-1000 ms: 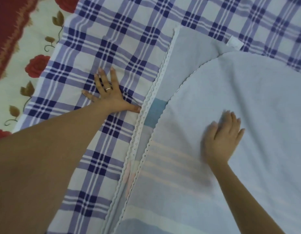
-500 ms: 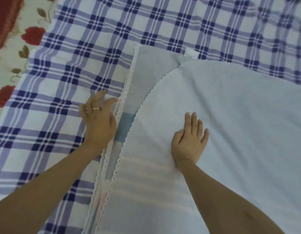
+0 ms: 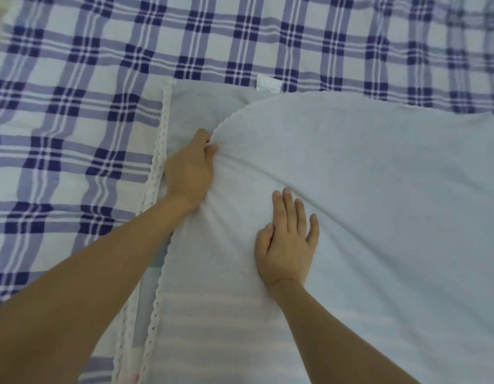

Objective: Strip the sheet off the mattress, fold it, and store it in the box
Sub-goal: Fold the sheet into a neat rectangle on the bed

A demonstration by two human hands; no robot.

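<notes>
Pinching the scalloped edge of the pale blue sheet [image 3: 365,189] with your left hand [image 3: 189,173], you press your right hand [image 3: 287,245], fingers straight, flat on it, spread over the plaid bedcover [image 3: 73,106].

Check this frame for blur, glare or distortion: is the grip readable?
Head view: soft, even light, no glare; left hand slightly smeared, yet its grip on the pale sheet reads; right hand sharp; plaid cover bows near borders.
</notes>
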